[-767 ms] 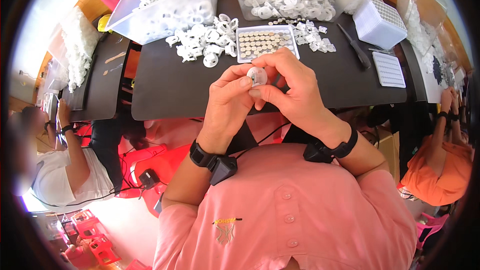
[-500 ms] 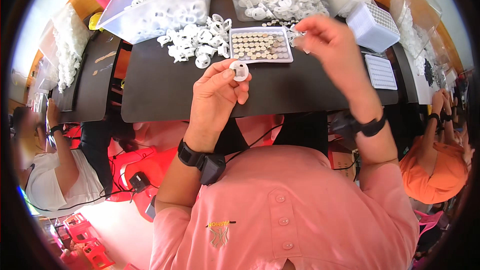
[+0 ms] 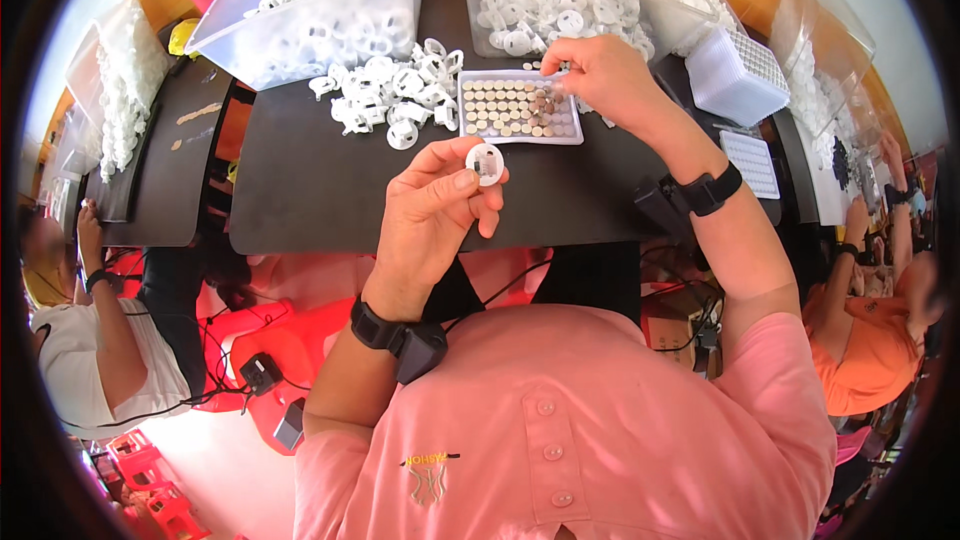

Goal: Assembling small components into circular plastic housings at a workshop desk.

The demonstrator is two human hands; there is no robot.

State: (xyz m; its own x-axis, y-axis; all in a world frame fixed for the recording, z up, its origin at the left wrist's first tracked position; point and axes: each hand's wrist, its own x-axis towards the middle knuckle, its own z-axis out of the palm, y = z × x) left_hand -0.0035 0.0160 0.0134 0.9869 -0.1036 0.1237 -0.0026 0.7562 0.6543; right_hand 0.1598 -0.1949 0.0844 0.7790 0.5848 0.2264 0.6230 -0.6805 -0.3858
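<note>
Raised in front of the table edge, my left hand [image 3: 437, 202] pinches a round white plastic part [image 3: 485, 164] between thumb and fingers, its face with a small recess turned up. My right hand [image 3: 610, 82] is over the far right corner of a shallow white tray [image 3: 490, 135]. Its thumb and fingertips are pressed together; anything between them is too small to make out. Rows of small round button-cell-like discs [image 3: 503, 105] fill much of the tray, some darker and piled at the right. Left of the tray lies a heap of white plastic parts [image 3: 400, 90].
Two clear bins, one at the back left [image 3: 300, 50] and one at the back right [image 3: 490, 30], hold many white parts. A stack of white trays [image 3: 735, 75] and a single white grid tray [image 3: 750, 165] stand on the right. Co-workers sit at both sides.
My right hand has come left and down from beyond the tray's right side to its far right corner. My left hand still holds the white part, slightly lower in view.
</note>
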